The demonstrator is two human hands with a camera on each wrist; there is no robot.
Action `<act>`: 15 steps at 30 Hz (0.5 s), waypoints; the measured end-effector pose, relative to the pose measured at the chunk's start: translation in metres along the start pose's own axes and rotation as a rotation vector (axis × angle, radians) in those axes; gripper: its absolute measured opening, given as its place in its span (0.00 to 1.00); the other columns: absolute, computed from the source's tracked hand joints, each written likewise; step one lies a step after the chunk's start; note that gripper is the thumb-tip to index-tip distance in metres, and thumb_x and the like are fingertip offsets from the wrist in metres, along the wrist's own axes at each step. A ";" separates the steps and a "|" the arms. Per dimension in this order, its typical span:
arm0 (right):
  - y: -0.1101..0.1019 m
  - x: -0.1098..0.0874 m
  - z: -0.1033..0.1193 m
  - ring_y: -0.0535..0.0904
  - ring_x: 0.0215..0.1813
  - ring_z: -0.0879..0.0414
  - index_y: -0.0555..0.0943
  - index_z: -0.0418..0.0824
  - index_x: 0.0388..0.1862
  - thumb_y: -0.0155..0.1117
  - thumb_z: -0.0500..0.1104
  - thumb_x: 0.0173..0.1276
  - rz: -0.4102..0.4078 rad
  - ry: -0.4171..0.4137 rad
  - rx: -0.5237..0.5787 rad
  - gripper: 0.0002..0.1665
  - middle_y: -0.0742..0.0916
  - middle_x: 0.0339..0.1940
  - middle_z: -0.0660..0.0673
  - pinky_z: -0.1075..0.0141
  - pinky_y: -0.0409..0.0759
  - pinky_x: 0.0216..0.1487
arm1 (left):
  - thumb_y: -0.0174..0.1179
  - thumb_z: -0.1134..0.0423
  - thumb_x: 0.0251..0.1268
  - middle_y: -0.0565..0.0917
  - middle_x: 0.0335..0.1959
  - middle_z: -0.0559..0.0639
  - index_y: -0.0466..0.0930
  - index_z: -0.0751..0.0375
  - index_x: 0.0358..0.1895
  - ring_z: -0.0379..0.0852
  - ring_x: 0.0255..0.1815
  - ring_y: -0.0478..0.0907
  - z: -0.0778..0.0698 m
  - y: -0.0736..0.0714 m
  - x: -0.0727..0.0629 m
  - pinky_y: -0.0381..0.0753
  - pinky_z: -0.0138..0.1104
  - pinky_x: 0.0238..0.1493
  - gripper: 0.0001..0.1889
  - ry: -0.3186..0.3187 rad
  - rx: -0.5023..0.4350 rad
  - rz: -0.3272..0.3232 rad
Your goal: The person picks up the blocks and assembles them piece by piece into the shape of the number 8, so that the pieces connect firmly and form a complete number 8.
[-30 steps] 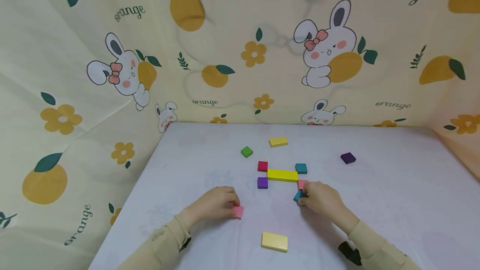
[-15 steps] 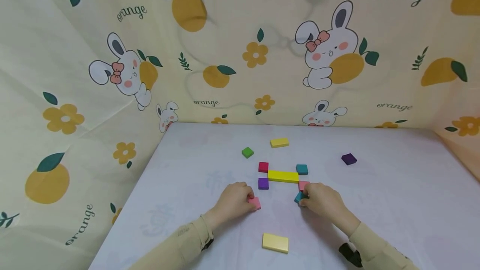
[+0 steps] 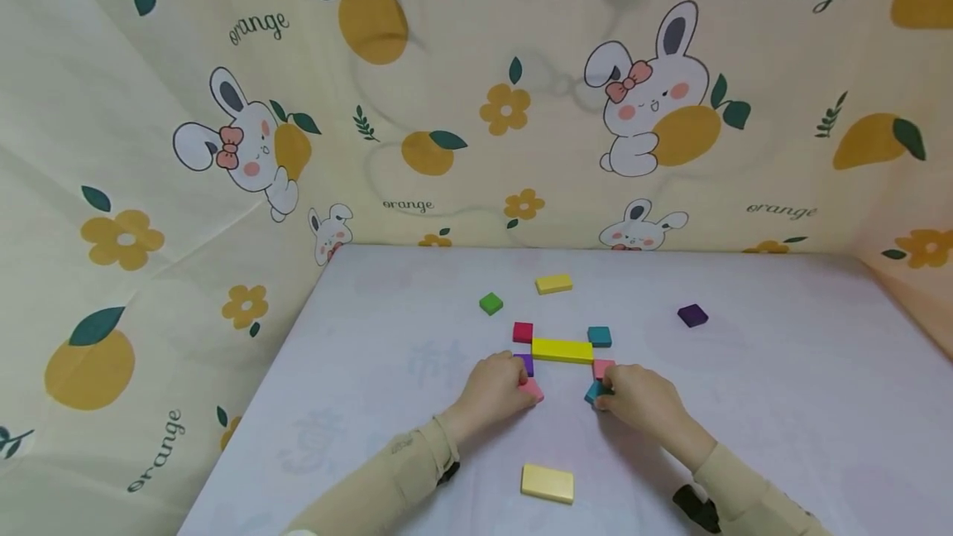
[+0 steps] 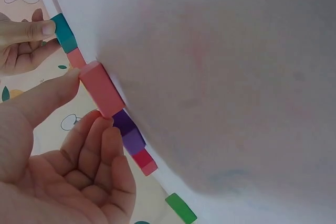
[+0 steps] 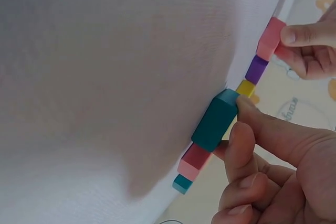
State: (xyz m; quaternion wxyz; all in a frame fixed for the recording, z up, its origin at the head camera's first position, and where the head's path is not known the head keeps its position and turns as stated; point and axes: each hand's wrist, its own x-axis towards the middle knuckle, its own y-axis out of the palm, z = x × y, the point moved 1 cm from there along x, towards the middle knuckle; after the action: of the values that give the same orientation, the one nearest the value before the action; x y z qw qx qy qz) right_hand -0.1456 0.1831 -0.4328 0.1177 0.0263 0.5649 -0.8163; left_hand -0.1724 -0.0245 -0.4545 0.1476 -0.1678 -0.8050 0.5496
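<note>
My left hand (image 3: pixel 487 391) pinches a pink block (image 4: pixel 103 88) between thumb and fingers, right at the near side of the purple block (image 4: pixel 129 132). With thumb and fingers my right hand (image 3: pixel 644 402) grips a teal block (image 5: pixel 216 120), turned at an angle close to another pink block (image 3: pixel 604 369). Between the two hands, a long yellow block (image 3: pixel 562 350) lies crosswise. At its left end sit a red block (image 3: pixel 523 332) and the purple one; at its right end, a second teal block (image 3: pixel 599 337) and the pink one. Fingers partly cover both held blocks in the head view.
Behind the arrangement lie a green block (image 3: pixel 490 303) and a yellow block (image 3: pixel 553 284). A dark purple block (image 3: pixel 692 315) is off to the right, and a pale yellow block (image 3: pixel 547 483) rests nearer me. Patterned cloth (image 3: pixel 462 89) rises behind the white table (image 3: pixel 782 404).
My left hand has carried its pink block right and away from me, up to the purple block. The right hand stays in place, still holding the teal block.
</note>
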 end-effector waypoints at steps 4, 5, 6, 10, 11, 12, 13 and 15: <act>-0.001 0.000 -0.001 0.68 0.23 0.57 0.80 0.40 0.27 0.69 0.44 0.56 -0.003 -0.005 -0.012 0.09 0.77 0.19 0.50 0.68 0.64 0.24 | 0.69 0.53 0.49 0.75 0.23 0.45 0.82 0.59 0.27 0.37 0.24 0.67 -0.002 0.001 0.003 0.64 0.26 0.26 0.13 -0.006 -0.018 0.001; -0.002 0.000 -0.001 0.68 0.23 0.57 0.80 0.40 0.28 0.69 0.44 0.55 -0.002 -0.002 -0.014 0.09 0.77 0.19 0.50 0.67 0.64 0.24 | 0.69 0.52 0.49 0.75 0.23 0.45 0.82 0.59 0.27 0.37 0.23 0.66 -0.003 0.001 0.004 0.64 0.26 0.26 0.14 -0.008 -0.016 0.002; -0.002 0.000 -0.001 0.68 0.23 0.57 0.80 0.40 0.28 0.69 0.44 0.55 -0.001 -0.001 -0.017 0.09 0.77 0.19 0.50 0.67 0.64 0.24 | 0.69 0.51 0.48 0.75 0.23 0.45 0.82 0.59 0.27 0.37 0.23 0.66 -0.003 0.002 0.004 0.64 0.26 0.26 0.14 -0.011 -0.015 0.004; -0.003 -0.001 0.000 0.68 0.24 0.57 0.80 0.40 0.30 0.69 0.45 0.55 0.008 0.001 -0.029 0.10 0.78 0.20 0.50 0.67 0.65 0.24 | 0.69 0.50 0.48 0.74 0.22 0.44 0.81 0.58 0.26 0.36 0.22 0.66 -0.002 0.003 0.005 0.62 0.27 0.25 0.15 -0.026 -0.010 0.002; -0.003 -0.001 0.000 0.68 0.24 0.57 0.80 0.40 0.30 0.69 0.45 0.56 0.009 0.001 -0.031 0.10 0.78 0.20 0.50 0.67 0.65 0.24 | 0.69 0.50 0.48 0.74 0.22 0.44 0.81 0.58 0.26 0.36 0.22 0.65 -0.001 0.003 0.004 0.62 0.27 0.25 0.15 -0.029 -0.012 -0.003; -0.003 -0.001 0.001 0.68 0.24 0.57 0.80 0.40 0.30 0.69 0.45 0.56 0.012 0.002 -0.032 0.10 0.78 0.21 0.50 0.67 0.65 0.25 | 0.69 0.50 0.48 0.74 0.22 0.44 0.81 0.57 0.26 0.36 0.22 0.65 -0.001 0.003 0.004 0.62 0.27 0.26 0.15 -0.034 -0.012 -0.003; -0.003 0.000 0.001 0.68 0.24 0.57 0.80 0.40 0.31 0.69 0.45 0.56 0.014 0.004 -0.034 0.10 0.78 0.21 0.50 0.67 0.65 0.25 | 0.69 0.49 0.48 0.73 0.22 0.43 0.81 0.57 0.26 0.36 0.23 0.65 -0.001 0.003 0.004 0.62 0.27 0.26 0.15 -0.037 -0.011 -0.004; -0.003 0.000 0.001 0.68 0.24 0.57 0.81 0.39 0.31 0.69 0.45 0.56 0.015 0.007 -0.032 0.11 0.78 0.21 0.49 0.67 0.65 0.25 | 0.68 0.49 0.49 0.73 0.22 0.43 0.81 0.57 0.26 0.37 0.23 0.65 -0.001 0.003 0.004 0.61 0.28 0.27 0.15 -0.042 -0.008 -0.004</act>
State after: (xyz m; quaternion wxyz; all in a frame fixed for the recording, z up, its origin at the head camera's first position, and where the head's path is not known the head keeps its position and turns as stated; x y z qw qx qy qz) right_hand -0.1464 0.1831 -0.4300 0.1220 0.0316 0.5782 -0.8061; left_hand -0.1754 -0.0214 -0.4567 0.1312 -0.1549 -0.8105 0.5494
